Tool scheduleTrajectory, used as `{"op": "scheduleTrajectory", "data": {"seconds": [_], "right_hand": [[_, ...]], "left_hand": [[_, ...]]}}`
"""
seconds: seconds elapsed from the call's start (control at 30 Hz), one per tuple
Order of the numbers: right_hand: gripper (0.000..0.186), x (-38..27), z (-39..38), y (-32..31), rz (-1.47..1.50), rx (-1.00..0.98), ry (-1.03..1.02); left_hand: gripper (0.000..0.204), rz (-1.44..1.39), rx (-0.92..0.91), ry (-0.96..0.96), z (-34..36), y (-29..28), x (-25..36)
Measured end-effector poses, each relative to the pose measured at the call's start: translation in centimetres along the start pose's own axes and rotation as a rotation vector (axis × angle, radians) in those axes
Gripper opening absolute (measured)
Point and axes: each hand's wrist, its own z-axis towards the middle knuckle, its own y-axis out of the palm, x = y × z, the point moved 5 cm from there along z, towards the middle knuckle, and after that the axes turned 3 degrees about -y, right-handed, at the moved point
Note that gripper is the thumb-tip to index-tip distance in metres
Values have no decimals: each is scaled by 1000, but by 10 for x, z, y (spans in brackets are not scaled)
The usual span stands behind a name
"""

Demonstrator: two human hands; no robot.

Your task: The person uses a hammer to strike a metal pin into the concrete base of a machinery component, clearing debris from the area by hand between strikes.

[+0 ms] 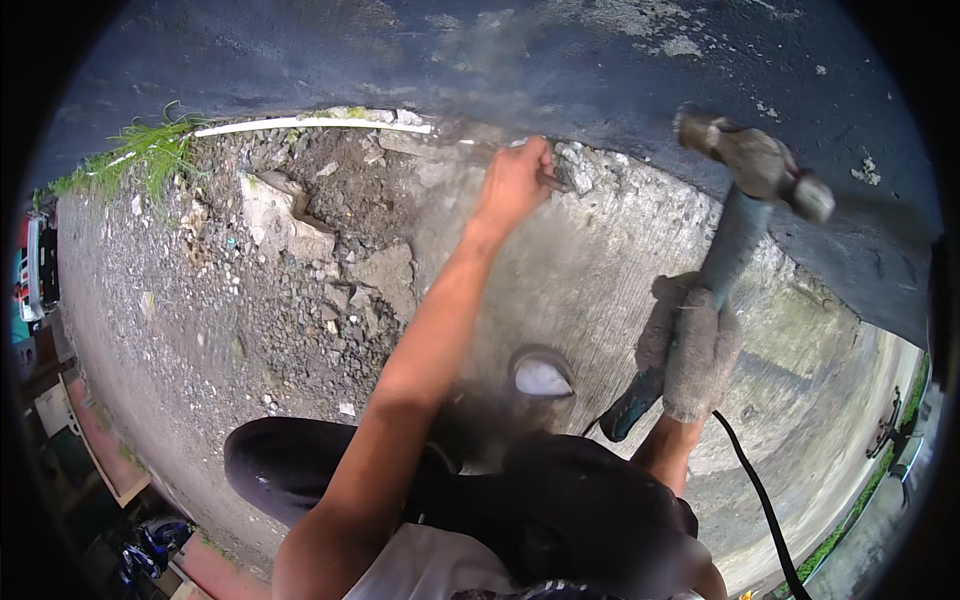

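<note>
My bare left hand [514,183] is closed on a chisel [552,182] low against the base of the wall; only a short, dark metal end shows, and the rest is hidden by my fingers. Beside it lies the broken edge of the concrete slab [600,260]. My right hand [700,350], in a worn grey glove, grips a hammer [735,225] by its dark blue-green handle. The hammer's scuffed metal head is raised to the right of my left hand, apart from the chisel and blurred by motion.
A dark painted wall [450,60] runs across the far side, with a white strip [310,124] along its foot. Rubble [310,290] and a larger concrete chunk [280,215] lie left. A black cable [760,490] trails at right. Grass [160,145] grows at far left.
</note>
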Motion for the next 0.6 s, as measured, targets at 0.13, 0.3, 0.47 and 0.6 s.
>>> {"op": "scheduleTrajectory", "data": {"seconds": [0.13,0.3,0.47,0.6], "right_hand": [[28,-7,-1,-17,217,193,-157],[29,23,-3,-33,94,224,86],[29,68,-15,-24,13,104,290],[31,53,-17,-10,53,51,287]], "left_hand": [[18,95,-13,-217,-3,-20,1],[17,117,-77,-173,13,-20,0],[20,208,91,-205,21,0,-6],[18,85,75,-304,19,-1,-3]]}}
